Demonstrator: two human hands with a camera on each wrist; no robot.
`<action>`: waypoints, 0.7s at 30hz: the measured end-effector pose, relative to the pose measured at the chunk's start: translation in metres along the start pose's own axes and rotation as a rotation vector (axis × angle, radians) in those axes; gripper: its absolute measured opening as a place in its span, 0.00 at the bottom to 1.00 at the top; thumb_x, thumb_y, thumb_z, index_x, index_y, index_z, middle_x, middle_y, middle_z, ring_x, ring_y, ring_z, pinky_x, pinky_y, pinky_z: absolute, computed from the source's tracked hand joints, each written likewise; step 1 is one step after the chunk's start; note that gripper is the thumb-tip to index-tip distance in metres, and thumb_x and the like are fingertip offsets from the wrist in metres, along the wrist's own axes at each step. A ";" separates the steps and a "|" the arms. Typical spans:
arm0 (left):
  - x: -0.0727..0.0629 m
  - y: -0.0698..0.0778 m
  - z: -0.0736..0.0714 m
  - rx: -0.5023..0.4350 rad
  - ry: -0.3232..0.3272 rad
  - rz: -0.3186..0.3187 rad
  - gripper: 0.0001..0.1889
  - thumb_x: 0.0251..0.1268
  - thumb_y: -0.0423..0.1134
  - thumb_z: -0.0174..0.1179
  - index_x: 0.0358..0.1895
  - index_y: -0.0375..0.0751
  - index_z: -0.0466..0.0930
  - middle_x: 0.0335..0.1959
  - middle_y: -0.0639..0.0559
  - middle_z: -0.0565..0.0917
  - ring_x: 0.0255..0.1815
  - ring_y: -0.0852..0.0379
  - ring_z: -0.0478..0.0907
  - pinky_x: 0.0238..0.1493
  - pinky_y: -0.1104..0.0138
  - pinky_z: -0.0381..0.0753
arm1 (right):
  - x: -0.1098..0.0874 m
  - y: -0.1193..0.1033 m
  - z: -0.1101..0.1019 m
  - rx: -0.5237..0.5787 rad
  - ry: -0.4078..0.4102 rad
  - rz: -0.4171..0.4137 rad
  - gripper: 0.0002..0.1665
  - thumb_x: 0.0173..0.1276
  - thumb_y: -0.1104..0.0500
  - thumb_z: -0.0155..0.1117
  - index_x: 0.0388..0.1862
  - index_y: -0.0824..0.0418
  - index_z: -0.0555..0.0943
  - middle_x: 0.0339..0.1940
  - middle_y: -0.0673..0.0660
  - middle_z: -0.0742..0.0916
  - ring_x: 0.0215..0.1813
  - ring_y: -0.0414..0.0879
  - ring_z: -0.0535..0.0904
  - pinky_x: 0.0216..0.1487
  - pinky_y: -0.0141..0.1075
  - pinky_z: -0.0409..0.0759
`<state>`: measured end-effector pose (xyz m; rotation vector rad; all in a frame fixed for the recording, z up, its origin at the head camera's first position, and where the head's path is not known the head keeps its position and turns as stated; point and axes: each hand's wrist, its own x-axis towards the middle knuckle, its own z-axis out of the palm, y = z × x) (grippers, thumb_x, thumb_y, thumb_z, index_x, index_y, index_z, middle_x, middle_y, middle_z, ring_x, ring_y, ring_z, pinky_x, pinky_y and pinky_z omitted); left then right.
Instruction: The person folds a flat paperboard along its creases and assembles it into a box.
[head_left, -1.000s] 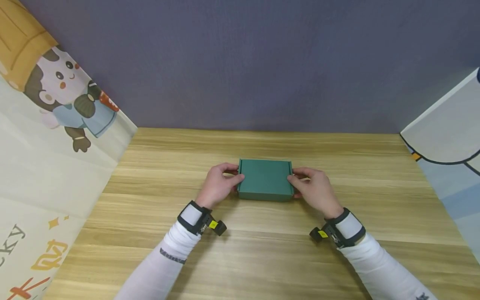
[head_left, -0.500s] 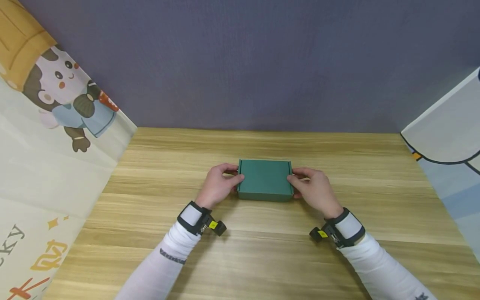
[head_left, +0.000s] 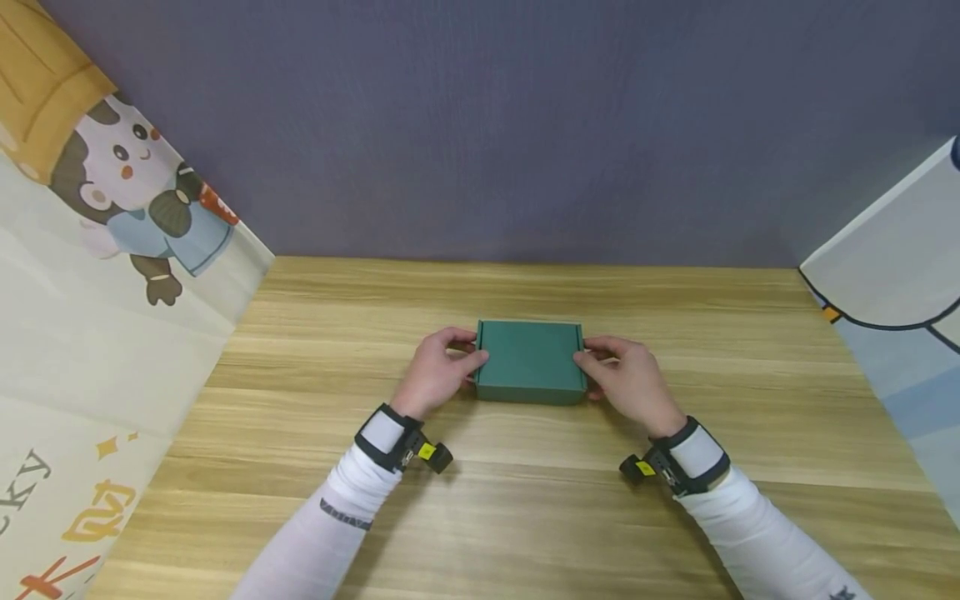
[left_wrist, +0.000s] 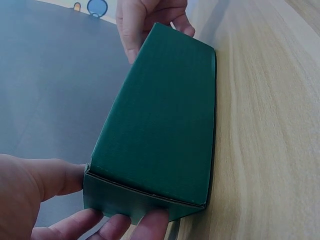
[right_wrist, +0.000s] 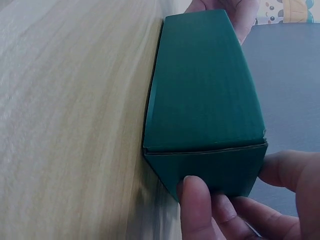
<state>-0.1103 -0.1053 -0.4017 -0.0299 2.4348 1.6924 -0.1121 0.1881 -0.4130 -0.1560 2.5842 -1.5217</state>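
A closed green cardboard box [head_left: 530, 357] lies flat in the middle of the wooden table. My left hand [head_left: 435, 371] holds its left end, thumb at the top edge and fingers against the side. At the opposite end my right hand [head_left: 633, 379] holds it the same way. Seen from the left wrist, the front face of the box [left_wrist: 155, 120] runs along close to the table surface, with the other hand at its far end. The right wrist view shows several fingertips [right_wrist: 196, 200] pressed on the box's end panel. The inside of the box is hidden under its lid.
The wooden table [head_left: 540, 517] reaches back to a dark blue-grey wall panel [head_left: 525, 125]. A white sheet with a cartoon figure [head_left: 142, 183] borders the left side, and another printed sheet [head_left: 900, 267] borders the right. Both wrists wear strapped cameras [head_left: 438, 457].
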 end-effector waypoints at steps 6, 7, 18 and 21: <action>-0.001 0.002 -0.005 -0.019 0.036 0.012 0.24 0.76 0.39 0.67 0.68 0.31 0.77 0.54 0.40 0.83 0.40 0.45 0.88 0.40 0.53 0.91 | -0.002 -0.001 -0.004 0.017 0.001 0.008 0.28 0.81 0.54 0.65 0.69 0.73 0.77 0.52 0.70 0.85 0.36 0.53 0.90 0.33 0.44 0.91; -0.002 0.004 -0.007 -0.012 0.048 0.020 0.25 0.77 0.41 0.66 0.69 0.31 0.76 0.54 0.39 0.83 0.40 0.44 0.88 0.40 0.52 0.91 | -0.003 -0.002 -0.006 0.012 0.007 0.005 0.28 0.81 0.54 0.65 0.69 0.73 0.77 0.52 0.70 0.86 0.38 0.55 0.90 0.34 0.44 0.91; -0.010 0.034 -0.038 0.255 0.185 0.182 0.32 0.79 0.54 0.62 0.74 0.34 0.72 0.66 0.38 0.81 0.60 0.40 0.82 0.57 0.49 0.85 | -0.011 -0.035 -0.039 -0.255 0.145 -0.182 0.32 0.82 0.44 0.63 0.69 0.68 0.79 0.57 0.67 0.87 0.53 0.62 0.87 0.49 0.52 0.87; -0.011 0.037 -0.043 0.349 0.217 0.224 0.36 0.78 0.56 0.61 0.77 0.35 0.69 0.72 0.36 0.76 0.67 0.36 0.77 0.65 0.44 0.78 | -0.011 -0.039 -0.044 -0.323 0.168 -0.215 0.35 0.81 0.42 0.63 0.70 0.69 0.78 0.62 0.70 0.85 0.59 0.66 0.83 0.56 0.61 0.83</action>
